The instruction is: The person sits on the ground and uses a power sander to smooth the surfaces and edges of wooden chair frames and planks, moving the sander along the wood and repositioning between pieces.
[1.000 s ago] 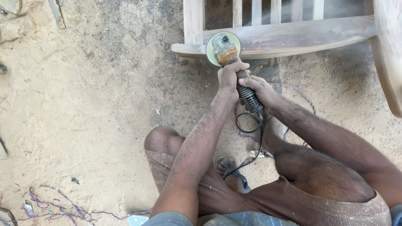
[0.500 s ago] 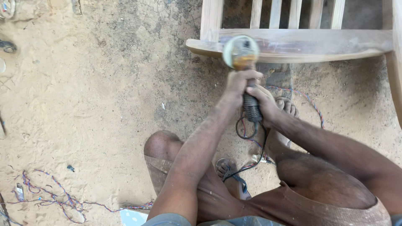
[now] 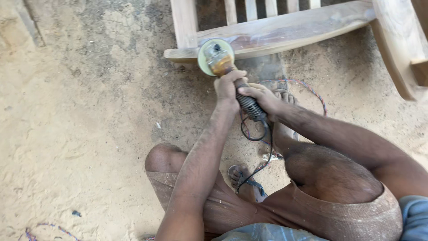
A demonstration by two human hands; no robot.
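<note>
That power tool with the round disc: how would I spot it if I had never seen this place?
Find the pale wooden bench frame lying on the sandy ground. At its curved front rail, the angle grinder is held by the left hand and right hand. Its round greenish disc marks it out.

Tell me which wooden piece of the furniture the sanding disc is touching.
The long curved rail lying across the frame. The sanding disc presses on its left end, while the upright slats behind stay untouched.

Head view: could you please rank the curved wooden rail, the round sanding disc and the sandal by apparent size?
1. Curved pale wooden rail
2. Round greenish sanding disc
3. Sandal, partly hidden and nearer the camera, so close to the disc
</note>
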